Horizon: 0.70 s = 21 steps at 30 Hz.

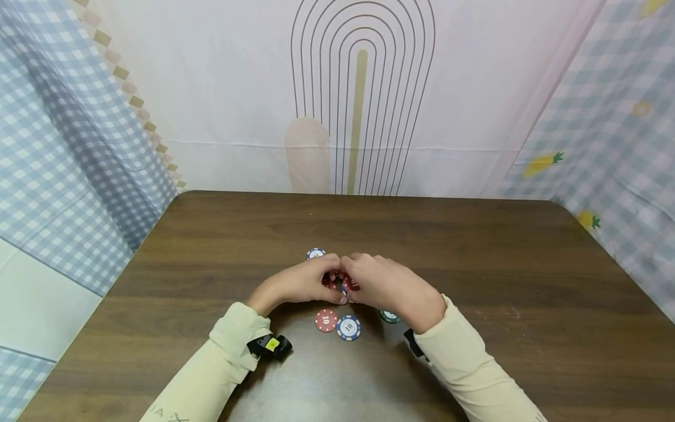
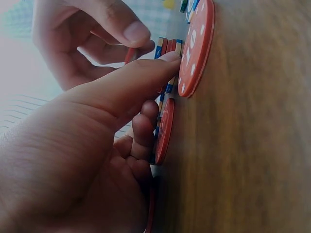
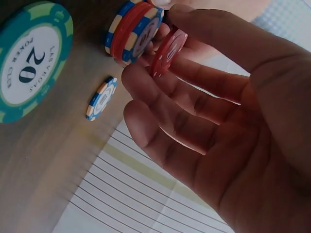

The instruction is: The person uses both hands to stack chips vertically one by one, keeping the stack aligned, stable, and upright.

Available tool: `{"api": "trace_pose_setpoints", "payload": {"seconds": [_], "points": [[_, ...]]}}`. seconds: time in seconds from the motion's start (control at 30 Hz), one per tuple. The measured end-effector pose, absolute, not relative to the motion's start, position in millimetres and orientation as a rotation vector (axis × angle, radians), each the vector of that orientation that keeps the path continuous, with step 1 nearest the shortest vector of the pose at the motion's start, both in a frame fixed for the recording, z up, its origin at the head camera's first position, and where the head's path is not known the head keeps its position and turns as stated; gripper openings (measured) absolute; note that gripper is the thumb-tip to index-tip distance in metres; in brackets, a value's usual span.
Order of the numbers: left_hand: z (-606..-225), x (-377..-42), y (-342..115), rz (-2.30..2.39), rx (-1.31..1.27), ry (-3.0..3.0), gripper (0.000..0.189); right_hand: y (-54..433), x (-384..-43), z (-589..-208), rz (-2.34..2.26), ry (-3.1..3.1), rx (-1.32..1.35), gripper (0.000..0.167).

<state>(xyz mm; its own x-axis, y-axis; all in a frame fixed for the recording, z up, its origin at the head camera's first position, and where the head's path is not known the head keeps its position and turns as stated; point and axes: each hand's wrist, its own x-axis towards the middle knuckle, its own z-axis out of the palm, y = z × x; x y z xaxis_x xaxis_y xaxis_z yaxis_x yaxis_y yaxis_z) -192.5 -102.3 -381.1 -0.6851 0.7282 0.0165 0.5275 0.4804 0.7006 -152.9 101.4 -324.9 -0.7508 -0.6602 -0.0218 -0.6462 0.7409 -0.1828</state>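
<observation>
Between the two hands stands a short stack of red and blue poker chips (image 3: 127,35), mostly hidden in the head view. My left hand (image 1: 302,282) curls round this stack, its thumb against the near side. Close above, my right hand (image 1: 392,287) pinches a red poker chip (image 3: 170,51), tilted beside the stack. Another red chip (image 2: 165,131) lies beneath the left fingers, partly covered. On the near side, a red 10 chip (image 1: 326,320) and a blue 10 chip (image 1: 348,327) lie flat side by side.
A green 20 chip (image 1: 389,317) lies below the right wrist. Beyond the left hand is another blue chip (image 1: 316,253). The brown wooden table (image 1: 474,246) runs back to a patterned cloth (image 1: 227,88), with checked cloth at both sides.
</observation>
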Motion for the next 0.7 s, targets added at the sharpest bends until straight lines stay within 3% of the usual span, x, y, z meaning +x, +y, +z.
{"api": "trace_pose_setpoints", "payload": {"seconds": [0.2, 0.7], "points": [[-380.3, -191.9, -101.6, 1.028, 1.051, 2.451, 0.026, 98.9, -153.5, -327.3, -0.171, 2.886, -1.064, 0.017], [-381.1, -192.2, -100.4, 1.06, 1.067, 2.435, 0.035, 98.7, -151.8, -333.1, -0.065, 2.979, -1.096, 0.024]]}}
